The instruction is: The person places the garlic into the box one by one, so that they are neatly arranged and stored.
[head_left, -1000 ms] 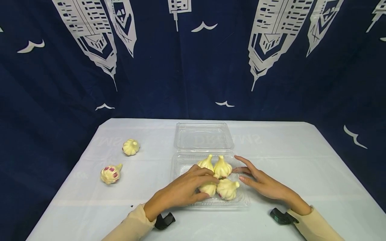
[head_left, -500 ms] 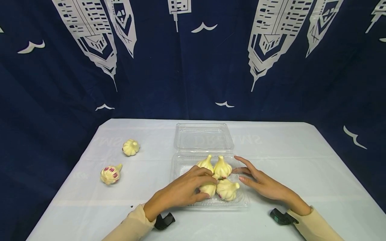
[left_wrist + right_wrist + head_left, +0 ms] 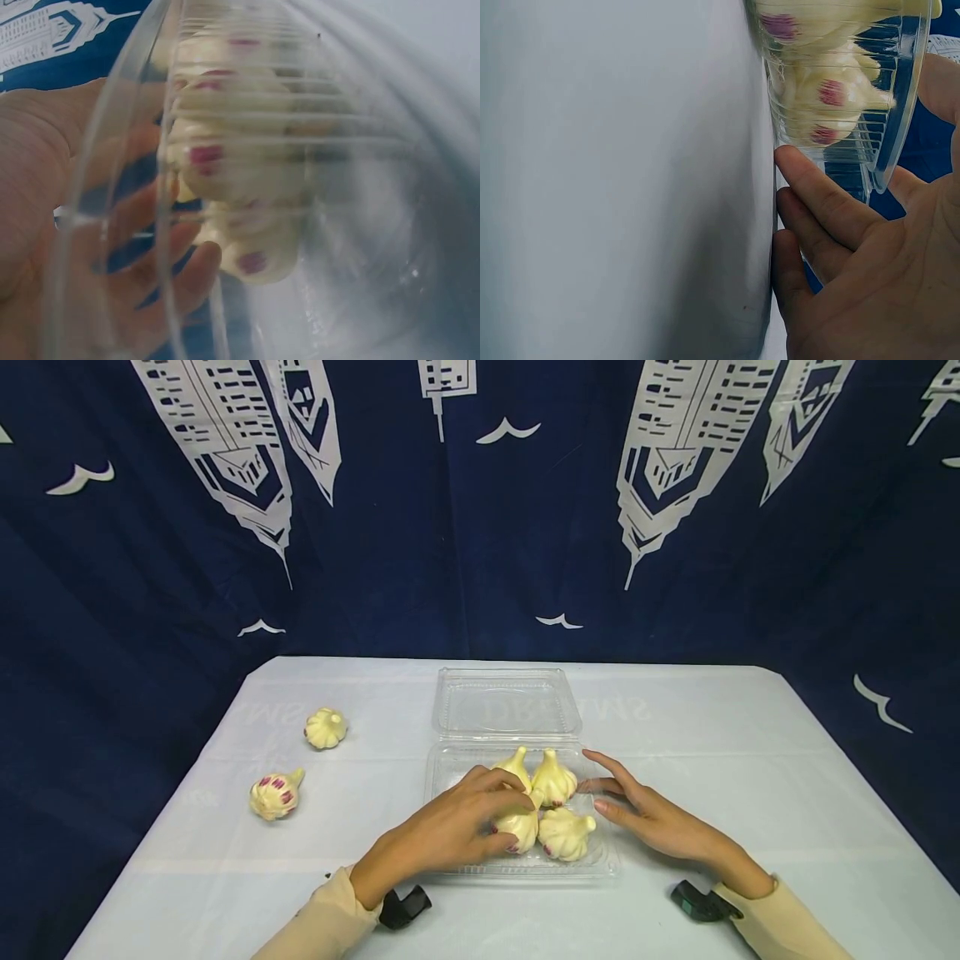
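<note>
From the head, a clear, thin plastic clamshell box (image 3: 596, 870) stands on the white-covered desk (image 3: 690, 710), its ridged lid (image 3: 506, 697) laid back at the far side; inside sit four cream garlic bulbs with pointed necks: front-left bulb (image 3: 524, 831), front-right bulb (image 3: 566, 835), rear-right bulb (image 3: 555, 777) and rear-left bulb (image 3: 514, 763). The left hand (image 3: 450, 831) arches over the front-left bulb, thumb apart from the other fingers; whether they pinch it I cannot tell. The right hand (image 3: 667, 822) has its fingers spread just beside the box's right side. The left wrist view, blurred through the plastic, shows separated fingers beside magenta-marked bulbs, contact unclear. The right wrist view shows extended fingers low by the ribbed wall, the bulbs behind it. I judge the bulbs light, firm and slightly slippery, best held round the belly below the neck; the box probably flexes, so hold its rim.
</note>
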`<act>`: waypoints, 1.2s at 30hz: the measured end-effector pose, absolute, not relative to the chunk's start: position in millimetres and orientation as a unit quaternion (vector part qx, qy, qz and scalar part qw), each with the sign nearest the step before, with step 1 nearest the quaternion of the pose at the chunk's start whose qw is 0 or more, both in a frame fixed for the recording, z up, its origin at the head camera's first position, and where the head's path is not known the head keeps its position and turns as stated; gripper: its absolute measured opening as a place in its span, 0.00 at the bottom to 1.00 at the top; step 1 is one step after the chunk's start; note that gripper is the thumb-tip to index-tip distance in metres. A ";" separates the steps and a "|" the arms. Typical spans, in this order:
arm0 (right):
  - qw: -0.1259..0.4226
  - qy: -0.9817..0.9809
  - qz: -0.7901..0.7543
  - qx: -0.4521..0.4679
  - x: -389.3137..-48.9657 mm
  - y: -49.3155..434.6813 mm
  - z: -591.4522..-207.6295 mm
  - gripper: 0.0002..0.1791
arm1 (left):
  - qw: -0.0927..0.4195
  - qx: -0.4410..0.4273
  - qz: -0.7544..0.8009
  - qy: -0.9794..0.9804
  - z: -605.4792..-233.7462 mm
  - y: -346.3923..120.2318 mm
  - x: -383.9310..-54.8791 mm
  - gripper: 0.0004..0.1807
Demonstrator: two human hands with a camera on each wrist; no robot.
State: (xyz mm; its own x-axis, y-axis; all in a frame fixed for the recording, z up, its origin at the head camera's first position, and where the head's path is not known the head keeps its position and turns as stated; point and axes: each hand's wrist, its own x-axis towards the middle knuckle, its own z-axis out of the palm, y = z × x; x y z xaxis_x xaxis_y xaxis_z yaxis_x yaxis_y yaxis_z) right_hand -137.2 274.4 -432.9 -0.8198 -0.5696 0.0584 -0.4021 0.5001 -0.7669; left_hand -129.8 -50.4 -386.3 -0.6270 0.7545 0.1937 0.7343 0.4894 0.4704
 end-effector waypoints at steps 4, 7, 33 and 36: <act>0.097 0.863 -0.408 -0.282 -136.7 273.8 -432.6 0.37 | 0.011 0.422 0.266 0.867 -382.4 -53.3 -129.9 0.19; 0.097 0.863 -0.407 -0.283 -136.8 273.4 -432.8 0.37 | 0.008 0.416 0.269 0.869 -378.8 -56.8 -130.1 0.18; 0.102 0.859 -0.411 -0.287 -138.4 271.6 -433.4 0.37 | -0.085 0.351 0.321 0.875 -335.2 -124.9 -135.3 0.20; 0.098 0.860 -0.409 -0.288 -138.4 272.4 -433.4 0.37 | -0.093 0.341 0.318 0.880 -332.2 -137.7 -132.3 0.21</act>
